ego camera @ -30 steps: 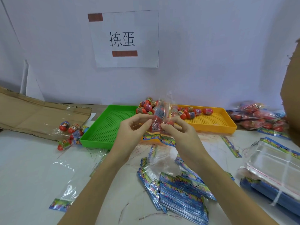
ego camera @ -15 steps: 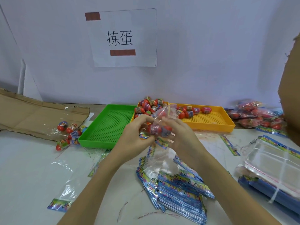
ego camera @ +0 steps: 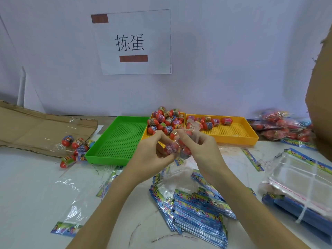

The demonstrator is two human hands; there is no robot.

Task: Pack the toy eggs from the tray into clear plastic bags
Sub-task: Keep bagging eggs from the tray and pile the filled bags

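Your left hand and right hand pinch a clear plastic bag of red toy eggs at centre, fingers curled on it. Two yellow trays at 12–1 o'clock hold loose eggs; one green tray at 11.

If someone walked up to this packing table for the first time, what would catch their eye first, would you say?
Probably the two hands, left hand and right hand, gripping a clear bag of toy eggs at the centre. Just behind them, red eggs heap in a yellow tray beside a green tray. Above, a paper sign hangs on the wall.
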